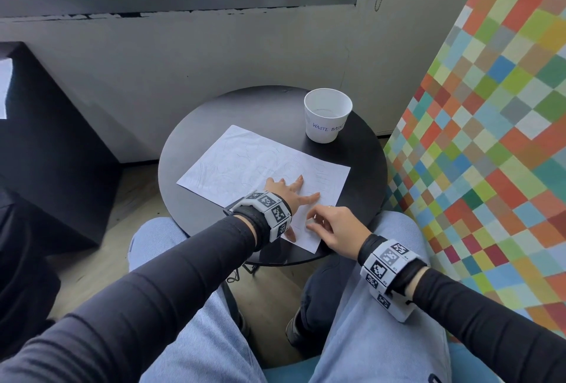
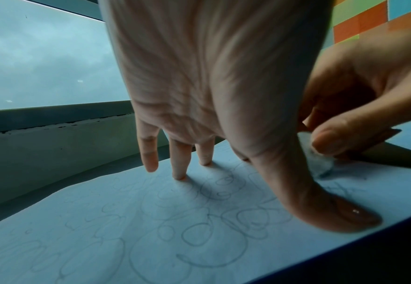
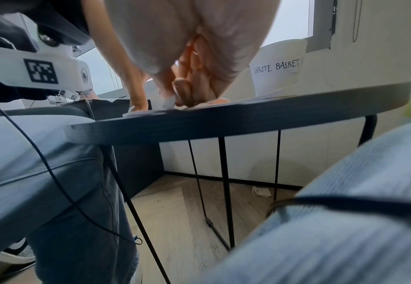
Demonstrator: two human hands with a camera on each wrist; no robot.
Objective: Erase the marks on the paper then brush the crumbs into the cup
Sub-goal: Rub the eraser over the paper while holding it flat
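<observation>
A white sheet of paper [image 1: 245,162] with faint pencil scribbles [image 2: 199,230] lies on a round black table [image 1: 190,144]. My left hand [image 1: 291,196] presses flat on the sheet's near part, fingers spread and the thumb [image 2: 333,211] down near the front edge. Just right of it, my right hand [image 1: 314,223] pinches a small white eraser [image 2: 321,161] against the paper's near corner; the eraser [image 3: 169,101] touches the sheet. A white paper cup [image 1: 327,116] labelled "WASTE BASKET" stands upright at the table's back right, apart from the paper.
A colourful chequered panel [image 1: 474,137] stands close on the right. A grey wall and a window run behind the table, and a black cabinet [image 1: 46,137] sits at the left. My knees in blue jeans [image 1: 382,321] are at the table's near edge [image 3: 248,119].
</observation>
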